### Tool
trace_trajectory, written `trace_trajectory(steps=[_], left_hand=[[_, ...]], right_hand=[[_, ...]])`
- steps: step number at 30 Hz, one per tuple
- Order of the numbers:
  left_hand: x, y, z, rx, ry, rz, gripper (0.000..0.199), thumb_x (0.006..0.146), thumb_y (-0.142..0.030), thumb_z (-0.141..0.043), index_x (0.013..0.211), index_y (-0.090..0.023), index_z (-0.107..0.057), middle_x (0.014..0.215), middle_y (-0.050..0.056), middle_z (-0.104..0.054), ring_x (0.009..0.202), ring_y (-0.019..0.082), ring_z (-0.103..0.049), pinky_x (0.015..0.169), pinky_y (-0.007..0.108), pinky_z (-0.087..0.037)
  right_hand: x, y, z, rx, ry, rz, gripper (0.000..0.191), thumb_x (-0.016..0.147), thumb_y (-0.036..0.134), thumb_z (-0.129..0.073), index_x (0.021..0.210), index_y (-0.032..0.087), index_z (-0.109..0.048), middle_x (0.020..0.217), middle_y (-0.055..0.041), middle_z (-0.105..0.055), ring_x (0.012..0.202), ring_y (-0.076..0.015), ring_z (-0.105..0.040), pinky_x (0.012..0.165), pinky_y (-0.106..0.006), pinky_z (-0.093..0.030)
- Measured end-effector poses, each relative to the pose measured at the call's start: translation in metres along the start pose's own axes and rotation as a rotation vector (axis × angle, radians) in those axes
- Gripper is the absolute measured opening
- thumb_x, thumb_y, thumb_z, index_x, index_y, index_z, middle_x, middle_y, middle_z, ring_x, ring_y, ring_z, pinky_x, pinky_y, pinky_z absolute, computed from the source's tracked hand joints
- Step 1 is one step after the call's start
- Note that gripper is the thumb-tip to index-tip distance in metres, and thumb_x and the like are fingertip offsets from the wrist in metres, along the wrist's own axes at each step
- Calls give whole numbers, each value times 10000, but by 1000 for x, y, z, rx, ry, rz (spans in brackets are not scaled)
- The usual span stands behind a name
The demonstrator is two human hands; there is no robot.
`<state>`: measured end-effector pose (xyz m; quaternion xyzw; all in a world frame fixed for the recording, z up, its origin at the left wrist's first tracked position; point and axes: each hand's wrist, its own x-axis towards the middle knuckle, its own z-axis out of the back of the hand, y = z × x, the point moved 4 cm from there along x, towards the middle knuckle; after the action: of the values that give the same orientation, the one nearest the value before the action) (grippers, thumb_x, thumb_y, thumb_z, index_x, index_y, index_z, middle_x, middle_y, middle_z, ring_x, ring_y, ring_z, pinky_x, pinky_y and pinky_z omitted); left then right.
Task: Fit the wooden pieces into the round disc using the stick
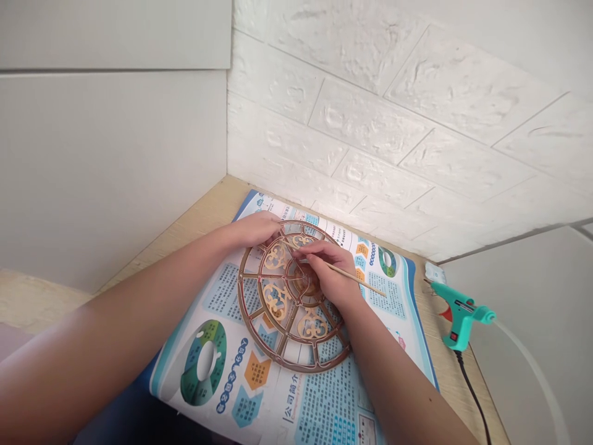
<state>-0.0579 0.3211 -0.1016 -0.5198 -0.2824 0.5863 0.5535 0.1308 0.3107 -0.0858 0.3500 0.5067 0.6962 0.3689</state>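
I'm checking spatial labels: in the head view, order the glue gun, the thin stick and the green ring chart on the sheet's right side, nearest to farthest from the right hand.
1. Thin stick: held in the right hand.
2. Green ring chart: printed on the sheet, right of the hand.
3. Glue gun: farther right, beyond the sheet's edge.

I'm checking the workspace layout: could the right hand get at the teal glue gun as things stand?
Probably yes: nothing visible blocks the way from the right hand to the teal glue gun, beyond the printed sheet. The hand's fingers hold a thin wooden stick, though, which may need putting down first.
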Motion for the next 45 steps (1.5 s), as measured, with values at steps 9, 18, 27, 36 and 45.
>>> trace_trajectory(steps=[9, 18, 27, 36, 45], left_hand=[[1, 2, 1, -10, -11, -6, 84, 718, -248, -532, 749, -180, -571, 621, 28, -526, 543, 163, -485, 473, 276, -324], [0, 4, 2, -7, -6, 16, 99, 690, -235, -524, 758, -181, -572, 621, 21, -522, 537, 156, -467, 466, 273, -288], [-2, 0, 2, -26, -14, 20, 73, 724, -240, -537, 755, -178, -563, 627, 27, -537, 536, 158, -473, 462, 273, -301], [1, 4, 3, -144, 29, -17, 148, 785, -211, -548, 867, -135, -645, 722, 45, -617, 635, 141, -568, 541, 229, -414], [-9, -2, 5, -470, 296, -59, 691, 698, -93, -705, 1367, -138, -537, 1102, 110, -699, 926, 175, -670, 819, 286, -535]], right_hand=[[0, -3, -1, -87, 8, -7, 176, 808, 284, -624, 893, 174, -732, 908, -56, -724, 868, -149, -697, 777, -274, -584], [1, -2, -3, -111, -6, -9, 176, 792, 280, -627, 871, 176, -745, 884, -57, -723, 852, -152, -698, 767, -267, -582], [2, -9, 2, 62, -20, -106, 214, 797, 344, -664, 905, 162, -692, 886, -70, -716, 856, -163, -704, 736, -276, -599], [17, -12, 14, 463, -54, -156, 226, 686, 286, -700, 859, 178, -604, 764, -25, -613, 751, -124, -611, 663, -260, -526], [19, -5, 23, 599, 0, -156, 357, 648, 200, -707, 712, 175, -357, 618, 37, -359, 594, -84, -460, 586, -234, -409]])
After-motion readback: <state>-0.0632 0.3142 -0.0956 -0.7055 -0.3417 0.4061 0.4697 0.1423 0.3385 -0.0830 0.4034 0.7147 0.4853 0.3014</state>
